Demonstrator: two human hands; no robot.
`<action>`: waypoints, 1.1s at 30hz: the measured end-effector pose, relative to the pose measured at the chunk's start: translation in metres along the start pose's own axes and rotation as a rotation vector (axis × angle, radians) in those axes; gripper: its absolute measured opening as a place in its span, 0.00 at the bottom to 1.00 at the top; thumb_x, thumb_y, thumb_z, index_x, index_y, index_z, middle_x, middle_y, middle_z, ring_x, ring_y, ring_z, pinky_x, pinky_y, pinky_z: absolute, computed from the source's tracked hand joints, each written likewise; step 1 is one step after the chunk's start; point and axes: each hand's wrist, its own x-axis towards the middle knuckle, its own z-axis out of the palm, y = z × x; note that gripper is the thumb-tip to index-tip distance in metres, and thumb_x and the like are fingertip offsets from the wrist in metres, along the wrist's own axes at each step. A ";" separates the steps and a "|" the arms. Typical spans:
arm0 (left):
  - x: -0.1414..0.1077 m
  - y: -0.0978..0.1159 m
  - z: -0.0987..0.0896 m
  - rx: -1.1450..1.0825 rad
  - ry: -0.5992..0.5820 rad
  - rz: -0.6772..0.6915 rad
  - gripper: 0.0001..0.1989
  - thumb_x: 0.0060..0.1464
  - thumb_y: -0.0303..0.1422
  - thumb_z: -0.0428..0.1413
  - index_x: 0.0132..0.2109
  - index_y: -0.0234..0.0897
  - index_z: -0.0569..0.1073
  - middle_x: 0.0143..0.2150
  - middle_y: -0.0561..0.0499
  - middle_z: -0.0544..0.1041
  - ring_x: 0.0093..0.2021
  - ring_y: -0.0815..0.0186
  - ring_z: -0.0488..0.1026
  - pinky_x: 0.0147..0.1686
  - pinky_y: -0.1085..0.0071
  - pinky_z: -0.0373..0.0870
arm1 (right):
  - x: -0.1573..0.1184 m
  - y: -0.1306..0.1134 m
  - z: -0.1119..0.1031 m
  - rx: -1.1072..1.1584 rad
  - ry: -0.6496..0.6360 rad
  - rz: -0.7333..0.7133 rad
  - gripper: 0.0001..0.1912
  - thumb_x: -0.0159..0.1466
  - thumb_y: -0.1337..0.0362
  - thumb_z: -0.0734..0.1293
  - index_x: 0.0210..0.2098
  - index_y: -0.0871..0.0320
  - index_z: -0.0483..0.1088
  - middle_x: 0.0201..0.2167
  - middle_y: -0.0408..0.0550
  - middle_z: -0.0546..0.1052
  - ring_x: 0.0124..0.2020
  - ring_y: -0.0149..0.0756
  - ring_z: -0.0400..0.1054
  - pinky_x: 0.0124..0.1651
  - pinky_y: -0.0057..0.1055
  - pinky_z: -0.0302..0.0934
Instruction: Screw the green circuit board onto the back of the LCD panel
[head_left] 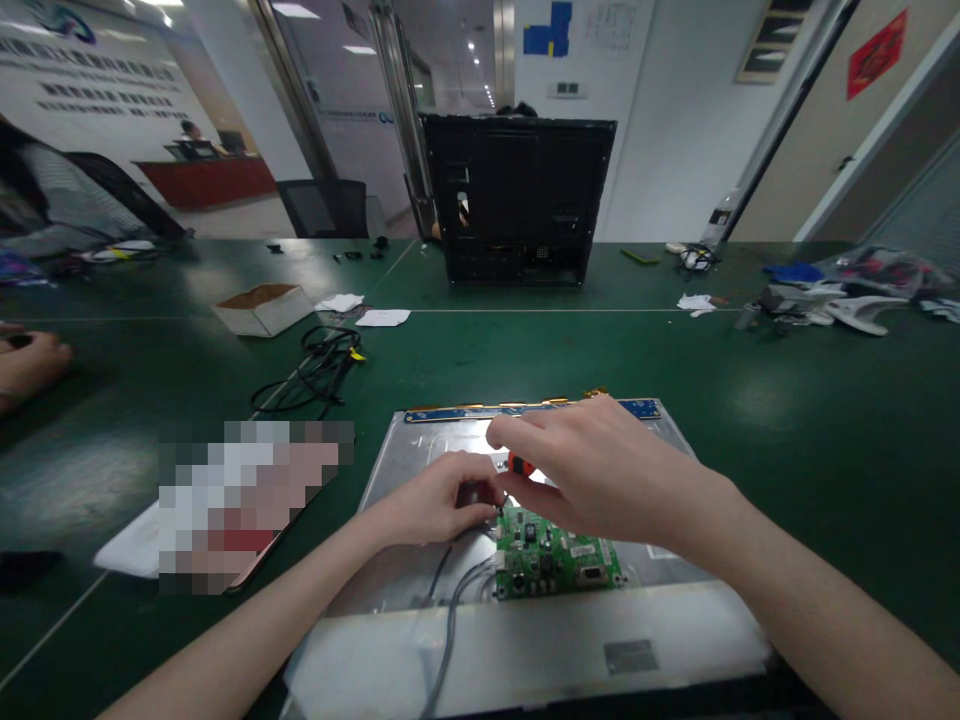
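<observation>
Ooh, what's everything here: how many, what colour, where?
Table: 1, green, centre.
Panel: 1, silver, table front.
Circuit board: 1, green, on panel.
Strip: 1, blue, panel's far edge.
Wires: several, grey, beside board.
Object: 1, red-black, over panel.
Casing: 1, black, table's far side.
Box: 1, white, table left.
Papers: several, white, beside box.
Cable coil: 1, black, table left.
Pixelated item: 1, pinkish, beside panel.
Clutter: uncountable, mixed, table right.
Chairs: 2, dark, background left.
Desk: 1, red, background left.
Co-worker's hand: 1, bare, left edge.
Left grip: 1, bare, over panel.
Right grip: 1, bare, on object.
</observation>
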 end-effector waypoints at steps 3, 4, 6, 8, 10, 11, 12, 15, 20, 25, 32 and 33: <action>0.000 -0.001 0.001 0.016 0.000 -0.009 0.04 0.54 0.30 0.55 0.37 0.35 0.73 0.32 0.51 0.75 0.32 0.64 0.71 0.32 0.71 0.69 | -0.001 -0.001 -0.001 0.011 -0.013 -0.003 0.05 0.68 0.64 0.60 0.41 0.58 0.64 0.33 0.45 0.77 0.28 0.32 0.67 0.25 0.30 0.40; -0.001 -0.002 0.001 0.020 0.002 -0.012 0.04 0.54 0.30 0.55 0.37 0.35 0.73 0.32 0.51 0.76 0.32 0.64 0.71 0.32 0.71 0.69 | -0.001 -0.002 -0.001 0.012 -0.015 -0.004 0.05 0.68 0.64 0.59 0.42 0.58 0.64 0.34 0.46 0.77 0.28 0.32 0.67 0.25 0.30 0.41; -0.001 -0.002 0.002 0.029 0.012 -0.016 0.05 0.54 0.31 0.55 0.38 0.35 0.73 0.33 0.50 0.76 0.33 0.63 0.72 0.33 0.71 0.70 | -0.001 -0.002 -0.001 0.008 -0.014 -0.011 0.06 0.67 0.65 0.59 0.43 0.58 0.63 0.35 0.47 0.76 0.28 0.32 0.67 0.25 0.30 0.41; -0.002 -0.003 0.002 0.043 0.029 -0.014 0.05 0.54 0.31 0.55 0.38 0.36 0.74 0.34 0.50 0.77 0.35 0.62 0.72 0.35 0.69 0.70 | -0.002 -0.003 -0.001 0.004 -0.007 -0.018 0.06 0.67 0.66 0.58 0.43 0.59 0.63 0.37 0.48 0.76 0.28 0.32 0.67 0.24 0.30 0.41; -0.003 -0.003 0.002 0.057 0.038 -0.015 0.06 0.54 0.31 0.56 0.39 0.36 0.74 0.35 0.50 0.77 0.38 0.61 0.72 0.37 0.68 0.70 | -0.002 -0.003 0.000 0.009 -0.001 -0.022 0.07 0.66 0.66 0.59 0.44 0.59 0.62 0.38 0.48 0.76 0.29 0.32 0.67 0.24 0.30 0.40; -0.003 -0.003 0.002 0.058 0.036 -0.017 0.06 0.54 0.31 0.56 0.39 0.36 0.74 0.36 0.49 0.77 0.38 0.60 0.73 0.38 0.68 0.70 | -0.001 -0.003 0.000 0.011 0.003 -0.024 0.07 0.66 0.66 0.59 0.44 0.59 0.62 0.37 0.47 0.76 0.29 0.32 0.68 0.24 0.30 0.40; -0.003 -0.003 0.002 0.056 0.034 -0.019 0.06 0.53 0.31 0.56 0.39 0.36 0.74 0.36 0.49 0.77 0.38 0.60 0.73 0.38 0.68 0.70 | -0.001 -0.003 0.001 0.011 0.006 -0.027 0.06 0.67 0.66 0.59 0.44 0.58 0.62 0.37 0.47 0.76 0.30 0.33 0.68 0.24 0.30 0.40; -0.002 -0.002 0.002 0.052 0.032 -0.016 0.05 0.52 0.30 0.56 0.37 0.35 0.74 0.35 0.49 0.77 0.36 0.61 0.73 0.36 0.69 0.70 | 0.000 -0.003 0.003 -0.001 0.009 -0.030 0.07 0.68 0.61 0.60 0.43 0.57 0.62 0.35 0.45 0.76 0.30 0.33 0.68 0.25 0.30 0.39; -0.002 -0.001 0.001 0.009 0.014 0.016 0.05 0.54 0.29 0.55 0.38 0.35 0.73 0.35 0.49 0.77 0.34 0.62 0.73 0.34 0.69 0.70 | 0.000 -0.002 0.003 -0.026 0.003 -0.017 0.06 0.69 0.62 0.59 0.43 0.58 0.63 0.33 0.45 0.76 0.28 0.32 0.67 0.25 0.30 0.39; -0.002 -0.006 0.003 0.013 0.031 0.012 0.05 0.53 0.29 0.55 0.38 0.35 0.73 0.36 0.49 0.77 0.36 0.62 0.73 0.36 0.69 0.70 | 0.000 -0.004 0.002 0.012 0.001 -0.027 0.08 0.65 0.66 0.60 0.44 0.59 0.62 0.36 0.46 0.76 0.29 0.33 0.67 0.24 0.30 0.40; -0.001 -0.004 0.002 0.028 0.019 0.010 0.04 0.53 0.29 0.56 0.37 0.34 0.74 0.35 0.49 0.77 0.37 0.62 0.73 0.36 0.70 0.70 | 0.001 -0.002 0.004 -0.030 0.008 -0.008 0.08 0.69 0.58 0.60 0.40 0.56 0.63 0.31 0.43 0.77 0.27 0.33 0.68 0.25 0.30 0.38; -0.001 -0.004 0.002 0.019 0.024 0.012 0.04 0.53 0.29 0.56 0.37 0.35 0.74 0.35 0.49 0.77 0.36 0.62 0.73 0.36 0.70 0.70 | 0.001 -0.002 0.004 -0.038 0.009 -0.005 0.07 0.69 0.58 0.60 0.40 0.56 0.63 0.30 0.42 0.76 0.26 0.33 0.67 0.25 0.30 0.38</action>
